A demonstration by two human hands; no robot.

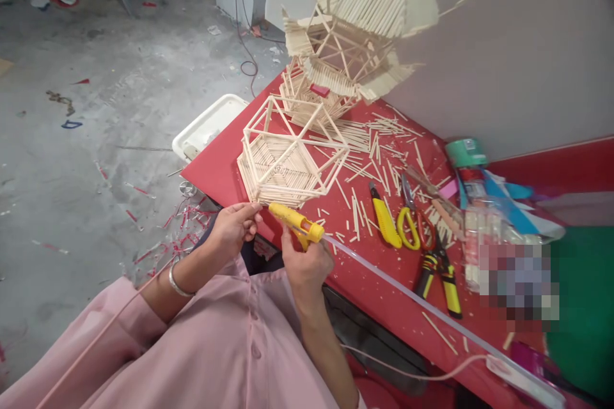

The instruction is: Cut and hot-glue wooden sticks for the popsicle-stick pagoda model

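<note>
Pale wood forms the six-sided stick frame (283, 169), which rests on the red worktop (215, 169) in front of the person, its lattice base low and its open struts rising above. At the near side of the stick frame, the left hand (235, 227) has its thumb and forefinger drawn together; whether they pinch a small stick is too fine to tell. Just beside it, also nearer the person than the stick frame, the right hand (307, 262) grasps a yellow glue gun (293, 220), nozzle pointing towards the left fingertips.

The step in hand looks like putting glue on a small piece. The next move would seem to call for a steady left hand, a small dab, and fingers kept off the hot tip, then a light touch so the thin struts do not shift.

Right of the stick frame lie loose sticks (363, 134), a yellow cutter (385, 222), yellow-handled scissors (408, 228) and pliers (451, 291). Behind the stick frame stands a taller stick structure (369, 0) with roof-like panels.
</note>
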